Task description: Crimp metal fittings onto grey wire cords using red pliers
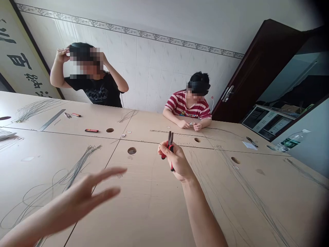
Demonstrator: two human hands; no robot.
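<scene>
My right hand is wrapped round the handles of a pair of pliers with red and black grips. The dark jaws point up and away from me, above the table. My left hand reaches in from the lower left, fingers stretched out and thumb apart, slightly blurred, with nothing in it. Below and beyond it lies a bundle of thin grey cords with small metal ends. Several more long thin cords run over the table to the right of my right arm.
Two people sit across the table, one with raised hands, one handling something small. A metal ruler, a red-black marker-like stick and another cord bundle lie left. A water bottle stands right. Round holes pierce the tabletop.
</scene>
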